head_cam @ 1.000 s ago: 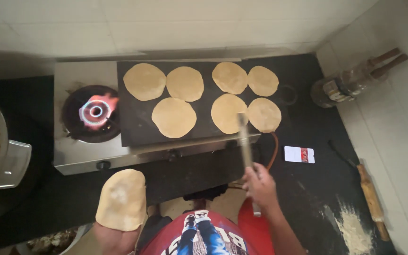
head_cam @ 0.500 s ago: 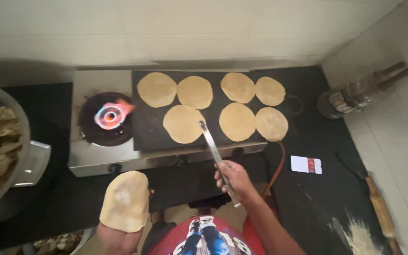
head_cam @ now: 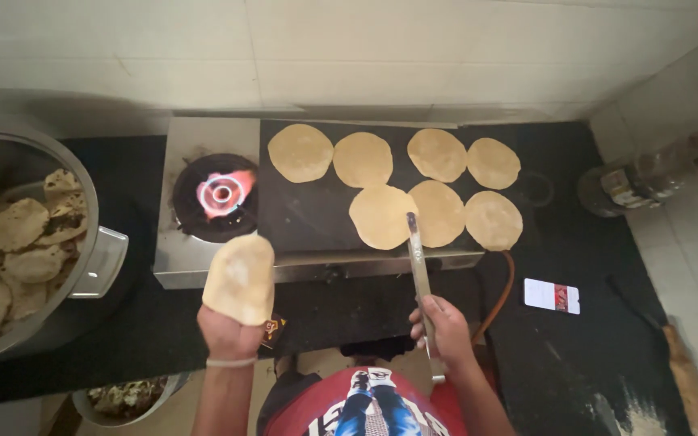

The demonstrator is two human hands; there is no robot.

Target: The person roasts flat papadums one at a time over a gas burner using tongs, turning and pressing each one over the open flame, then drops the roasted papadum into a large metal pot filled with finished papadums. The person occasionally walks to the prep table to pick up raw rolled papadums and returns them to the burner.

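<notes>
Your left hand (head_cam: 228, 333) grips a pale, floury raw flatbread (head_cam: 240, 278) upright, just in front of the lit burner (head_cam: 221, 194). Your right hand (head_cam: 444, 327) clutches steel tongs (head_cam: 418, 262), tip touching a flatbread on the griddle (head_cam: 309, 211). Black countertop (head_cam: 591, 339), white tiled wall (head_cam: 349, 48).

Matt black griddle (head_cam: 309, 214), shiny steel tongs (head_cam: 418, 266)

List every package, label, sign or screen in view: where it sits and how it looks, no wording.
Small card or packet: flat on the black counter right of the griddle, white rectangle with a red patch at one end.
Small dark packet: counter edge beside the left hand, mostly hidden, with orange markings.
No screens or signs.
</notes>
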